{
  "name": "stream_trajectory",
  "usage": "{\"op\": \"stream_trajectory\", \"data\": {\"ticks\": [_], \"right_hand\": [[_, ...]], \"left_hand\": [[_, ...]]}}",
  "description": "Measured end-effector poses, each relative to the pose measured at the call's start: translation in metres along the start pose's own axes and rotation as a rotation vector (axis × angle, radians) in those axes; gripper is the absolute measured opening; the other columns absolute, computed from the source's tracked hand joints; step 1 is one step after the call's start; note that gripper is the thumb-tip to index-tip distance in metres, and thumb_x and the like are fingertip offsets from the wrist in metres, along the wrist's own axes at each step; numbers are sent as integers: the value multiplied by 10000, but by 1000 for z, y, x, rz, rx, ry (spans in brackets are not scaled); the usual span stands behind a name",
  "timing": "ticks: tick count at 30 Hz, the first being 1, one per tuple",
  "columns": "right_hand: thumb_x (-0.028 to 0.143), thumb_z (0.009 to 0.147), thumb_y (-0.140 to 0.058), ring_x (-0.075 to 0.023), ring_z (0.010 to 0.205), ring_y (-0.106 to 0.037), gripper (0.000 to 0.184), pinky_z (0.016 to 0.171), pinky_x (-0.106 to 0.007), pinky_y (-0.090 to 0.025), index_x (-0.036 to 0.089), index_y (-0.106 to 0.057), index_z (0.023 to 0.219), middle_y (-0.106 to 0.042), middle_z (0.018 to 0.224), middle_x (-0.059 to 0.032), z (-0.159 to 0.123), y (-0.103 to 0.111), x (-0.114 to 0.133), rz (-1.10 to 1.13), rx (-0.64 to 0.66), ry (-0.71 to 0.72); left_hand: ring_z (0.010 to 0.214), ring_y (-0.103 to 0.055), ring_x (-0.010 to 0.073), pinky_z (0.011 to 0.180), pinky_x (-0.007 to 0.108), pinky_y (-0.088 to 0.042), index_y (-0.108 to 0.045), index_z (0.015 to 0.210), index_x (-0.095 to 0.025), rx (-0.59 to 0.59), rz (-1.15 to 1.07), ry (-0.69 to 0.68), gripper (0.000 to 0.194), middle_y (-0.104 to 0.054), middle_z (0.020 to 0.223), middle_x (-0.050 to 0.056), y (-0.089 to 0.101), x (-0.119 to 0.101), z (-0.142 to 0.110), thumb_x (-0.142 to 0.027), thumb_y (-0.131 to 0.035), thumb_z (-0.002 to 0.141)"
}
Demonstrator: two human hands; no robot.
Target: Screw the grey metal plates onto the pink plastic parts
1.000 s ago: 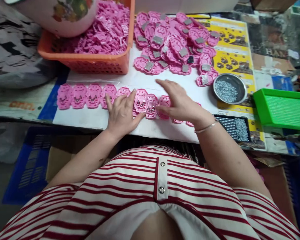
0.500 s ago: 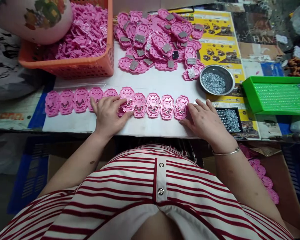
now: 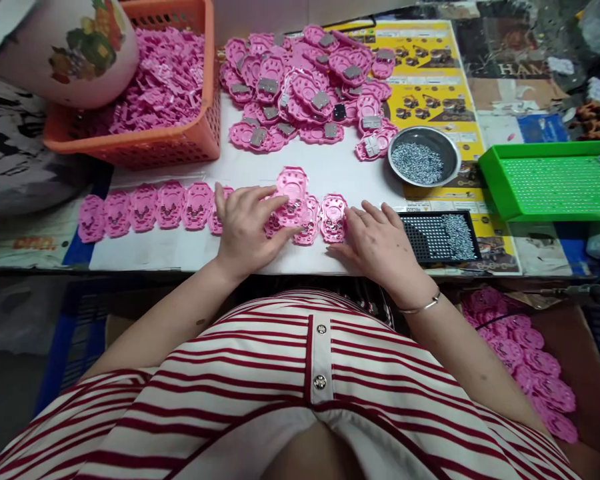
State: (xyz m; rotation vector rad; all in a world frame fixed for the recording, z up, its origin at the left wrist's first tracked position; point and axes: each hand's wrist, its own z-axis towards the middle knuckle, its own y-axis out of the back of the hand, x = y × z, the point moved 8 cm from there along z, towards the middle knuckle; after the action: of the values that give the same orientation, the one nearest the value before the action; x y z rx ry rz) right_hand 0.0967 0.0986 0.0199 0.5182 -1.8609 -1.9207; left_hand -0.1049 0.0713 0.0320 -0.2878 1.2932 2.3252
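The raised pink casing (image 3: 292, 193) is pinched between the thumb and fingers of my left hand (image 3: 250, 230), overlapping the row of pink casings (image 3: 170, 205) along the table's near side. My right hand (image 3: 380, 245), apart from the left, is loosely curled with its fingertips at the edge of the end casing (image 3: 333, 219). Beyond the row I see a heap of pink casings (image 3: 305, 93) with grey pieces on them, and an orange basket (image 3: 155, 148) of small pink parts. To the right sit a metal bowl (image 3: 424, 157) of screws, a black tray (image 3: 437, 237) and a green tray (image 3: 555, 180).
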Motion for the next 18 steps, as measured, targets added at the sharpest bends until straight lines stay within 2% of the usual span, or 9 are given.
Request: {"op": "stream_trajectory", "data": {"ticks": [5, 9, 15, 18], "right_hand": [[577, 937, -442, -375, 1378, -521, 690, 1168, -561, -410, 94, -491, 1427, -585, 1435, -214, -28, 33, -51, 48, -163, -219], [517, 935, -479, -355, 1366, -520, 638, 1175, -546, -417, 115, -490, 1431, -583, 1427, -206, -51, 41, -67, 72, -227, -255], [489, 921, -523, -364, 1360, -533, 591, 1172, -562, -438, 125, -537, 1386, -592, 1418, -201, -54, 29, -70, 59, -227, -175], [497, 899, -554, -398, 1294, -596, 586, 1099, -579, -517, 140, -569, 1364, -634, 1356, -227, -56, 39, -70, 82, -281, -106]], "left_hand": [[1218, -565, 292, 1246, 628, -103, -709, 1159, -274, 177, -82, -142, 415, -691, 1253, 70, -40, -57, 8, -583, -676, 884], [1219, -568, 305, 1251, 662, -75, -715, 1153, -254, 301, -135, -223, 359, -691, 1248, 81, -69, -91, 3, -505, -683, 898], [1226, -568, 345, 1246, 706, -73, -721, 1142, -204, 361, -35, -226, 364, -694, 1219, 120, -93, -107, 4, -466, -703, 889], [1285, -543, 356, 1258, 690, -66, -727, 1161, -219, 361, 28, -250, 431, -668, 1311, 134, -98, -113, 6, -524, -732, 856]]}}
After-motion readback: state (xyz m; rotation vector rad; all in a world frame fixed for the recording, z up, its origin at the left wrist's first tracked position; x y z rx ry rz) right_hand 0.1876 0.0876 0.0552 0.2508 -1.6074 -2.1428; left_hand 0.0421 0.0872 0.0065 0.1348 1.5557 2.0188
